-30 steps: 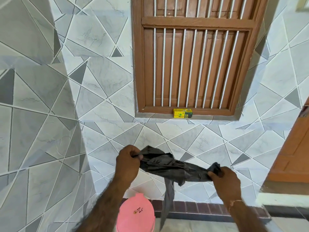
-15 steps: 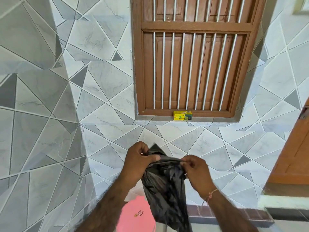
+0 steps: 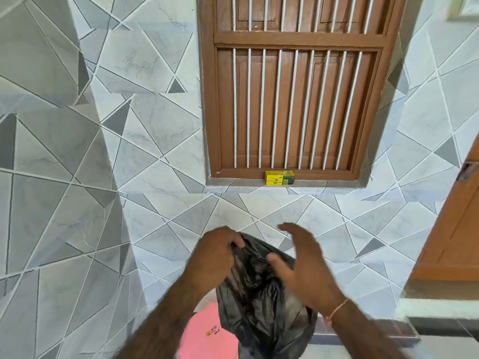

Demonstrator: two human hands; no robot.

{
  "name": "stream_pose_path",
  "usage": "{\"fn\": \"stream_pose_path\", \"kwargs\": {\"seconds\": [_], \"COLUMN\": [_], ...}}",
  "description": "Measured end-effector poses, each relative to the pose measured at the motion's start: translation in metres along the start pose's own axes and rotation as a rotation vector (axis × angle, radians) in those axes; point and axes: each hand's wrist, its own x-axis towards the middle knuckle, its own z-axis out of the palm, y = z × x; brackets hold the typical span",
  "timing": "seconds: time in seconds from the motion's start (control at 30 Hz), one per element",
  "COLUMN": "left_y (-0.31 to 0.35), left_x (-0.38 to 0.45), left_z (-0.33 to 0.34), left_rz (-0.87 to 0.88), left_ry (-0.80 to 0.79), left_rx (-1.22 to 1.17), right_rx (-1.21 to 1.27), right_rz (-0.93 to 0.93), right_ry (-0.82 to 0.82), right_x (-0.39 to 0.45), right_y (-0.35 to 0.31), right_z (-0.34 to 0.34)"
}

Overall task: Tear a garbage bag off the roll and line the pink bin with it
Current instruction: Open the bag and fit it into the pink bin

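Note:
A crumpled black garbage bag (image 3: 261, 307) hangs in front of me, low in the middle of the head view. My left hand (image 3: 217, 252) grips its top edge on the left side. My right hand (image 3: 300, 257) is beside the bag's top on the right, fingers spread, thumb touching the plastic without gripping it. Below the bag stands the pink bin (image 3: 204, 338), its closed lid showing a small sticker; the bag covers its right part. The yellow garbage bag box (image 3: 279, 177) lies on the window sill ahead.
A brown barred wooden window (image 3: 293, 99) sits in the grey tiled wall (image 3: 155, 141) straight ahead. A tiled pillar (image 3: 51, 177) juts out on the left. An orange-brown door frame (image 3: 456, 229) and a white ledge stand on the right.
The bag was stretched wide between both hands, then gathered together at its top. Now my right hand has let go and opened, while my left hand keeps its hold.

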Motion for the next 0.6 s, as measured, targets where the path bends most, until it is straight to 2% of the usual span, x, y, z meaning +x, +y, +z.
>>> {"fn": "stream_pose_path", "kwargs": {"seconds": [0.07,0.13,0.17,0.23,0.33,0.43,0.5,0.53,0.57,0.6], "left_y": [0.012,0.014,0.010,-0.003,-0.019,-0.032,-0.045,-0.049,-0.058,-0.062], "left_x": [0.002,0.004,0.007,0.011,0.011,0.004,0.002,0.001,0.002,0.002], "left_z": [0.001,-0.002,-0.005,-0.015,-0.029,-0.031,-0.030,-0.028,-0.025,-0.024], "left_rz": [-0.006,0.013,0.046,0.137,0.258,0.415,0.444,0.401,0.398,0.317], "left_ry": [0.041,0.103,0.116,0.028,-0.173,-0.174,-0.235,-0.278,-0.239,-0.224], "left_rx": [-0.124,-0.153,-0.137,-0.091,0.169,0.541,0.737,0.776,0.826,0.853], "right_rx": [-0.014,-0.045,-0.089,-0.173,-0.302,-0.509,-0.548,-0.538,-0.519,-0.496], "right_rz": [-0.085,-0.028,-0.003,0.013,-0.059,-0.074,-0.029,0.006,0.029,0.054], "right_ry": [-0.142,-0.217,-0.221,-0.199,-0.193,-0.271,-0.281,-0.284,-0.281,-0.283], "right_x": [0.000,0.002,0.001,-0.001,0.004,0.017,0.023,0.024,0.025,0.025], "right_y": [-0.016,-0.016,-0.010,0.004,0.021,0.039,0.052,0.056,0.060,0.063], "right_z": [0.014,0.020,0.020,0.015,0.003,-0.011,-0.021,-0.027,-0.032,-0.036]}}
